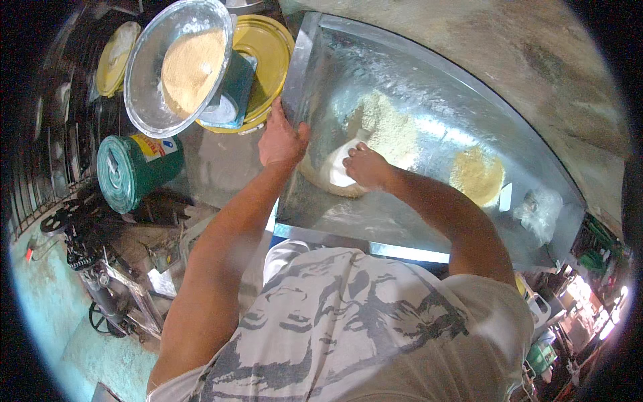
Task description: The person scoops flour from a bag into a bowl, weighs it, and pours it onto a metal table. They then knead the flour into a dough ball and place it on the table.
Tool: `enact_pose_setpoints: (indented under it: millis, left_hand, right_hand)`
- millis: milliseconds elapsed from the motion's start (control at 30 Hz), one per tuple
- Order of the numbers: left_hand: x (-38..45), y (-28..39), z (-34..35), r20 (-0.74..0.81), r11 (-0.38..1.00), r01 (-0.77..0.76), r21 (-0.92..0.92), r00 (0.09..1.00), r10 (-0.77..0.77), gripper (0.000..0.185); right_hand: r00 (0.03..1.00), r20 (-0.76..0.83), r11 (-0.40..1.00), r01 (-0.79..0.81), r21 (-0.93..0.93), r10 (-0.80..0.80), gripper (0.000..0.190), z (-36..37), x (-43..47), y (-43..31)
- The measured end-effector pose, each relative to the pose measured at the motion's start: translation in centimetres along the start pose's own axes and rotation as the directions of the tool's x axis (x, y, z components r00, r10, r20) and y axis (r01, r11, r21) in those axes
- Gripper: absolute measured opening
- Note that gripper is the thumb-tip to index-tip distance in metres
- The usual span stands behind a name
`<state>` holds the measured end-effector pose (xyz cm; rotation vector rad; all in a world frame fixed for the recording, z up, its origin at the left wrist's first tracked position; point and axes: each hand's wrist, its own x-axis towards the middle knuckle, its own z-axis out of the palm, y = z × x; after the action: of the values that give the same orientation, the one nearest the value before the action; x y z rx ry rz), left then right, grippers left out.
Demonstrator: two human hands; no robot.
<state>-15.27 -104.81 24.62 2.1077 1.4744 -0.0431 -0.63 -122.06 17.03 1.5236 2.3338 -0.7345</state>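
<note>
My right hand (pixel 369 168) grips a white flat piece, perhaps a plastic scraper (pixel 342 166), low over the metal trough (pixel 351 218). Tan powder (pixel 326 187) lies around its lower edge. Just beyond it spreads a pale, crumbly flour-like heap (pixel 387 125). My left hand (pixel 284 138) has its fingers apart at the trough's left rim, with fingertips at the edge of a yellow lid (pixel 271 55). Above that lid, a metal bowl (pixel 145 95) of tan granular powder (pixel 193 70) rests on what looks like a teal weighing scale (pixel 238 90).
At the trough's right are a yellowish powder pile (pixel 477 173), a small white piece (pixel 506 197) and a clear plastic bag (pixel 540 213). A green lidded bucket (pixel 140 171) stands at left, above some dark machinery (pixel 95 281). A rough wall (pixel 552 75) borders the trough's far side.
</note>
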Motion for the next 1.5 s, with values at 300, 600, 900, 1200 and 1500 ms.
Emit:
enact_pose_setpoints:
  millis: [300, 600, 900, 1200, 1500]
  left_hand:
    - [-0.4, 0.3, -0.5, 0.005, 1.000, 0.001, 0.009, 1.000, -0.001, 0.079]
    - [-0.3, 0.4, -0.8, 0.034, 1.000, 0.014, -0.028, 0.999, -0.013, 0.078]
    - [-0.1, 0.0, -0.3, 0.015, 1.000, 0.018, -0.005, 1.000, -0.017, 0.078]
    - [0.0, -0.1, -0.1, 0.016, 0.999, 0.026, -0.032, 1.000, -0.026, 0.078]
    - [0.0, 0.2, -0.1, 0.012, 0.999, 0.037, -0.001, 0.999, -0.037, 0.079]
  right_hand:
    - [0.924, 0.011, 0.924, -0.383, -0.003, 0.383, 0.019, -4.7, -8.3, 0.9]
    - [0.820, -0.155, 0.826, -0.562, -0.035, 0.552, 0.020, -7.7, -6.6, 5.6]
    - [0.745, -0.319, 0.807, -0.499, 0.315, 0.585, 0.020, -3.2, 6.6, 8.4]
    - [0.993, -0.099, 0.998, -0.066, 0.023, 0.068, 0.020, 5.5, 4.4, 1.3]
    - [0.961, -0.099, 0.966, -0.257, 0.009, 0.257, 0.013, -1.6, -8.0, -0.6]
